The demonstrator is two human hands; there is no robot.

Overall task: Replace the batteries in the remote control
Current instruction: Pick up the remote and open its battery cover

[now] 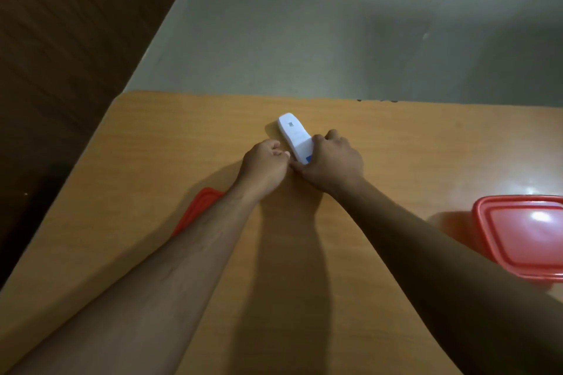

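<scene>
A white remote control (294,137) is lying back side up on the wooden table (152,161), toward its far edge and angled so that its far end is pointing up and left. The right hand (330,161) is wrapping its curled fingers over the near end of the remote, gripping it from the right. The left hand (265,166) is sitting just left of that same end with its fingers curled in; the fingertips seem to be touching the remote's edge, though it cannot be told whether they are pinching anything. A small dark label on the remote's back is too blurred to read. A red container lid (524,234) is lying at the right edge, and another red piece (198,207) is showing beside the left forearm.
</scene>
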